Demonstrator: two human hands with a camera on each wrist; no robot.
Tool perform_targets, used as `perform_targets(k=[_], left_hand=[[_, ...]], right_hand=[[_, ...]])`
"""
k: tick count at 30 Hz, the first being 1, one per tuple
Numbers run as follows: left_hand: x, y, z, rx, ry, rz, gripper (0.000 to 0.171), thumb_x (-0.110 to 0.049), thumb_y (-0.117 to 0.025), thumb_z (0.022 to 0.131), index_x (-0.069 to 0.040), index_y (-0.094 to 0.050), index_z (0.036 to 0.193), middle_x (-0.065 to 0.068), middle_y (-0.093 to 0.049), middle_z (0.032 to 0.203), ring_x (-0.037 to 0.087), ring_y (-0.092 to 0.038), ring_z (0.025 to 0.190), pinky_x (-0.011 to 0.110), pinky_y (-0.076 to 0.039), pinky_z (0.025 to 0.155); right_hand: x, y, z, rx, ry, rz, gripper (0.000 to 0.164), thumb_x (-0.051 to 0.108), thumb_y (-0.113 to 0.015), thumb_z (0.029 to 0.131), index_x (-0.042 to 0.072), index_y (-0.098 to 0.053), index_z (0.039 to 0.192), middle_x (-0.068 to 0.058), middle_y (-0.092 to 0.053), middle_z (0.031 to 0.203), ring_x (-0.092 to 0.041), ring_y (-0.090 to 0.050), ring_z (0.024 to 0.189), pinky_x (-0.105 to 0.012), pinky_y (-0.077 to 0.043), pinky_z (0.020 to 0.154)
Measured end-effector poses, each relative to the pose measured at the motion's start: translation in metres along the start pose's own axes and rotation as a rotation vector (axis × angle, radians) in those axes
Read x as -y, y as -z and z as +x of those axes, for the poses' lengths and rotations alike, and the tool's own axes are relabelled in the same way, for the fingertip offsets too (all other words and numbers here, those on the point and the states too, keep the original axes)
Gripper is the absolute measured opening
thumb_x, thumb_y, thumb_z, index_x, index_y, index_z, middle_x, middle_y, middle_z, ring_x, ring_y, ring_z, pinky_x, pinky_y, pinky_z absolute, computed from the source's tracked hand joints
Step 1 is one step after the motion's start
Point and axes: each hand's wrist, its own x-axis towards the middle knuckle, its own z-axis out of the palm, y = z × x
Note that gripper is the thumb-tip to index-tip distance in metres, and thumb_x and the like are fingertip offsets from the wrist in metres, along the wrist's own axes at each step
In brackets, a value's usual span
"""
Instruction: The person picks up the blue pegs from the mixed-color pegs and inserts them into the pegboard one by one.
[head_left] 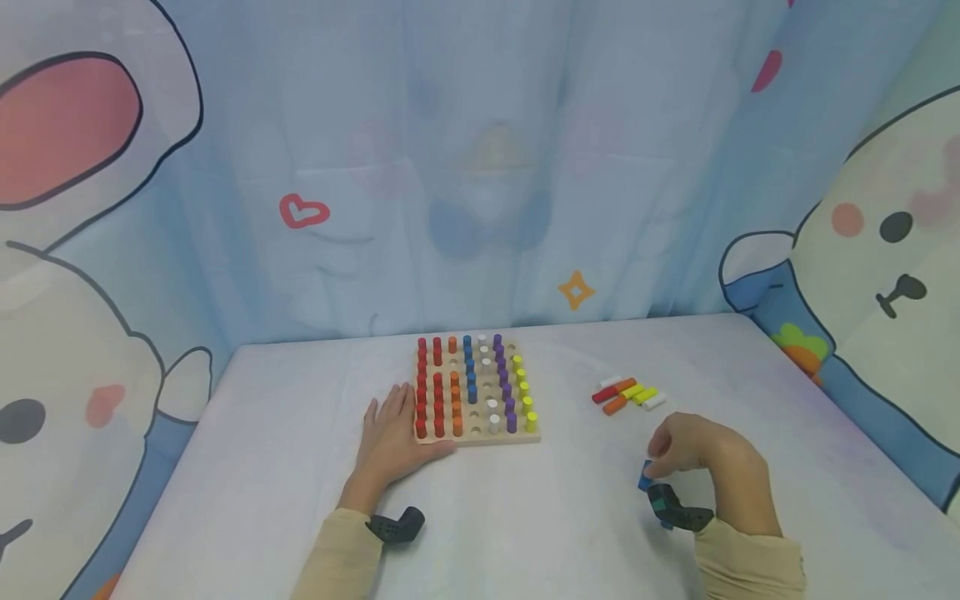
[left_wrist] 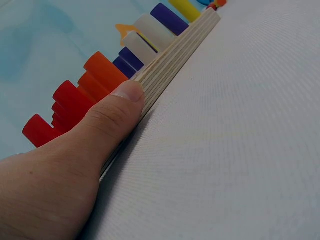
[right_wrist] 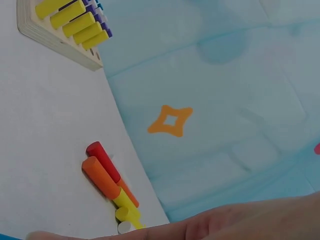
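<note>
A wooden pegboard (head_left: 480, 440) holds columns of red, orange, blue, white, purple and yellow pegs, with some bare holes among them. My left hand (head_left: 392, 446) rests against its near left corner, fingers extended along the left side. In the left wrist view the thumb (left_wrist: 112, 117) lies straight along the board's front edge. Right of the board, my right hand (head_left: 693, 442) pinches a blue peg (head_left: 645, 475) between thumb and fingers, low over the table. Another blue piece (head_left: 666, 524) shows on the cloth below the wrist band, mostly hidden by it.
Loose pegs lie in a cluster right of the board, among them a red peg (head_left: 606, 394), an orange peg (head_left: 615, 405), a yellow peg (head_left: 645, 395) and a white peg (head_left: 655, 402). A white cloth (head_left: 555, 517) covers the table. Behind hangs a blue printed curtain (head_left: 487, 167).
</note>
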Motion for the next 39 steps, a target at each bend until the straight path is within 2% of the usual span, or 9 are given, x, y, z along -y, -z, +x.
perform_targets(k=[8, 15, 24, 39], left_hand=[[0.000, 0.000, 0.000, -0.003, -0.005, 0.003, 0.119, -0.079, -0.061, 0.066, -0.003, -0.025, 0.150, 0.013, -0.027, 0.156, 0.029, -0.020, 0.146, 0.054, -0.011, 0.118], [0.001, -0.001, 0.001, -0.004, -0.002, -0.002, 0.120, -0.080, -0.060, 0.065, -0.004, -0.024, 0.150, 0.012, -0.025, 0.157, 0.028, -0.020, 0.146, 0.053, -0.011, 0.119], [-0.001, 0.000, 0.000, 0.011, 0.010, -0.002, 0.119, -0.080, -0.060, 0.066, -0.005, -0.023, 0.151, 0.012, -0.024, 0.157, 0.027, -0.018, 0.147, 0.053, -0.009, 0.119], [-0.001, -0.001, 0.001, 0.013, 0.026, -0.010, 0.119, -0.079, -0.061, 0.065, -0.006, -0.023, 0.151, 0.010, -0.025, 0.157, 0.026, -0.018, 0.147, 0.053, -0.009, 0.119]], right_hand=[[0.002, -0.001, 0.000, 0.030, 0.002, 0.014, 0.049, 0.036, -0.083, 0.069, 0.005, -0.064, 0.102, -0.005, -0.065, 0.092, -0.021, -0.060, 0.084, -0.048, -0.052, 0.076], [0.006, -0.003, 0.001, 0.047, 0.000, -0.006, 0.048, 0.034, -0.084, 0.068, 0.007, -0.063, 0.101, -0.006, -0.064, 0.093, -0.021, -0.059, 0.083, -0.046, -0.051, 0.074], [0.010, -0.006, 0.004, 0.073, -0.008, -0.018, 0.049, 0.031, -0.083, 0.070, 0.004, -0.058, 0.103, -0.007, -0.062, 0.094, -0.021, -0.059, 0.083, -0.044, -0.051, 0.074], [0.010, -0.009, 0.009, 0.059, -0.002, -0.032, 0.050, 0.028, -0.083, 0.071, 0.002, -0.057, 0.104, -0.008, -0.061, 0.094, -0.022, -0.054, 0.084, -0.042, -0.051, 0.075]])
